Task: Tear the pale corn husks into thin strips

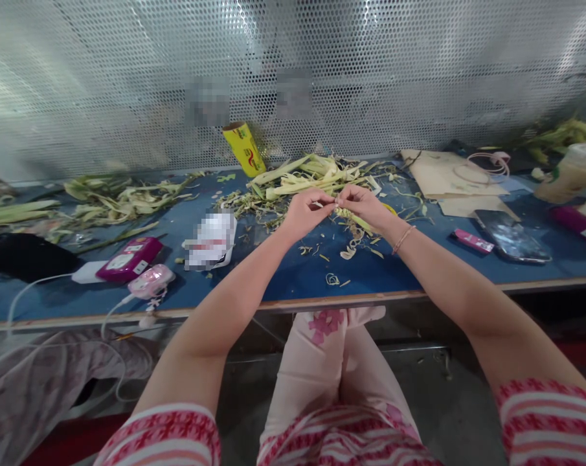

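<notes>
Both my hands meet over the middle of the blue table (293,278). My left hand (305,212) is closed in a pinch on a thin pale leaf strip (322,204). My right hand (365,206) is closed too, gripping the other end of the strip together with a small yellowish-green woven leaf piece (351,219) that hangs below it. Just behind my hands lies a heap of pale green leaf strips (312,173). Small trimmings (332,279) are scattered on the table in front of them.
A yellow roll (244,149) leans on the perforated metal wall behind. Left: more leaf strips (122,197), a magenta power bank (130,259), a pink device (151,281), a white packet (211,241). Right: paper bag (448,178), phone (511,236), drink cup (572,171).
</notes>
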Motion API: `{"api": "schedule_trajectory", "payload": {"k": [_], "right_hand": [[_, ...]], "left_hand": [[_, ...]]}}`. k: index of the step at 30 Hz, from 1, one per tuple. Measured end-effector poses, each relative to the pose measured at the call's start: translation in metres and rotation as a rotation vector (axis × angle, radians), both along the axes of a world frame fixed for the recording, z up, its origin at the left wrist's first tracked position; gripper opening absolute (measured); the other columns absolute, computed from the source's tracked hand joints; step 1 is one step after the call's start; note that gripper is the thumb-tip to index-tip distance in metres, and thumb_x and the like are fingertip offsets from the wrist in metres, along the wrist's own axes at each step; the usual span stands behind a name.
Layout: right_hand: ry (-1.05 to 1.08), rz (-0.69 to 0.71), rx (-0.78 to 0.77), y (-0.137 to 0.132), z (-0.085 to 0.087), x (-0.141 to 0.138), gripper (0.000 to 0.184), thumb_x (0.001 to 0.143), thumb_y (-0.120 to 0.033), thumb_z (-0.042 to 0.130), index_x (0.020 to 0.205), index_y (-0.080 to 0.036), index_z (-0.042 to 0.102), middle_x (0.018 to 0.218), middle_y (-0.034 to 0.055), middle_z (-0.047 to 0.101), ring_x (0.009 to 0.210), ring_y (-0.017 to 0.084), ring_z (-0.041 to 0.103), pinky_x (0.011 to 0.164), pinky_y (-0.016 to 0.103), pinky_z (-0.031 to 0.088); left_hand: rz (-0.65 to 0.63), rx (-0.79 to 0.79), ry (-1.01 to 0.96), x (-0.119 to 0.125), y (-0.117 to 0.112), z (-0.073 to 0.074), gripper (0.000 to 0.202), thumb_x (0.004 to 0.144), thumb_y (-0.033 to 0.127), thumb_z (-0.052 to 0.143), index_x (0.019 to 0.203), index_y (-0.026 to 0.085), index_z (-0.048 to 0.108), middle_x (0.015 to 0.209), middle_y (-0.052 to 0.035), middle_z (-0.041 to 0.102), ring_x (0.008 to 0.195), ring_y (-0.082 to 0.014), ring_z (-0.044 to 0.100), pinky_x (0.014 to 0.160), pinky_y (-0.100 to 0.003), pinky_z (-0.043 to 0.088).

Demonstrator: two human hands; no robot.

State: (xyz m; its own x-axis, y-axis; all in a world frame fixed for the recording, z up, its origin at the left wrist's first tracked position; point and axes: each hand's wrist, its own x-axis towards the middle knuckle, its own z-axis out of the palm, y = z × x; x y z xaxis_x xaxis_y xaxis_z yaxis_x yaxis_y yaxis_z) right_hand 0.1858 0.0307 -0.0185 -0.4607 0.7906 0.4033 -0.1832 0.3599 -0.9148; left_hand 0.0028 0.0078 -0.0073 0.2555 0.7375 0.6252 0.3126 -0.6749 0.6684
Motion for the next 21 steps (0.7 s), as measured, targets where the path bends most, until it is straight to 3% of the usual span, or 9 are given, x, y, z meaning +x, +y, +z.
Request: {"api": "schedule_trajectory", "payload": {"k": [7, 13, 18, 21], "right_hand": [[0.024, -0.042, -0.02, 0.002, -0.003, 0.0, 0.049, 0.058, -0.056, 0.09, 0.066, -0.021, 0.058, 0.073, -0.0012, 0.057, 0.069, 0.012, 0.048, 0.065, 0.029, 0.041], [0.049, -0.025, -0.087, -0.003, 0.0, 0.0, 0.044, 0.059, -0.049, 0.092, 0.068, -0.02, 0.06, 0.073, -0.0022, 0.058, 0.068, 0.01, 0.049, 0.062, 0.025, 0.043], [0.08, 0.013, -0.236, -0.008, 0.003, -0.001, 0.041, 0.056, -0.044, 0.093, 0.069, -0.019, 0.063, 0.07, -0.0036, 0.058, 0.062, 0.008, 0.053, 0.06, 0.023, 0.048], [0.067, 0.03, -0.317, -0.013, 0.008, -0.002, 0.031, 0.061, -0.033, 0.09, 0.073, -0.018, 0.066, 0.071, -0.0021, 0.061, 0.062, 0.009, 0.056, 0.061, 0.024, 0.05]], "left_hand": [[0.028, 0.179, 0.19, -0.003, 0.002, -0.003, 0.008, 0.082, 0.017, 0.068, 0.082, 0.018, 0.076, 0.083, -0.0041, 0.072, 0.071, -0.0119, 0.063, 0.068, -0.027, 0.053], [0.046, 0.256, 0.302, -0.007, 0.005, -0.001, 0.013, 0.087, 0.017, 0.062, 0.084, 0.018, 0.075, 0.088, -0.0056, 0.074, 0.082, -0.0157, 0.066, 0.078, -0.031, 0.053], [0.092, 0.285, 0.357, -0.006, 0.003, 0.0, 0.013, 0.088, 0.015, 0.058, 0.085, 0.017, 0.07, 0.087, -0.0054, 0.07, 0.082, -0.0157, 0.064, 0.079, -0.031, 0.051], [0.127, 0.263, 0.391, -0.004, 0.002, 0.001, 0.011, 0.087, 0.012, 0.057, 0.082, 0.017, 0.066, 0.084, -0.0049, 0.067, 0.083, -0.0162, 0.061, 0.079, -0.031, 0.05]]}}
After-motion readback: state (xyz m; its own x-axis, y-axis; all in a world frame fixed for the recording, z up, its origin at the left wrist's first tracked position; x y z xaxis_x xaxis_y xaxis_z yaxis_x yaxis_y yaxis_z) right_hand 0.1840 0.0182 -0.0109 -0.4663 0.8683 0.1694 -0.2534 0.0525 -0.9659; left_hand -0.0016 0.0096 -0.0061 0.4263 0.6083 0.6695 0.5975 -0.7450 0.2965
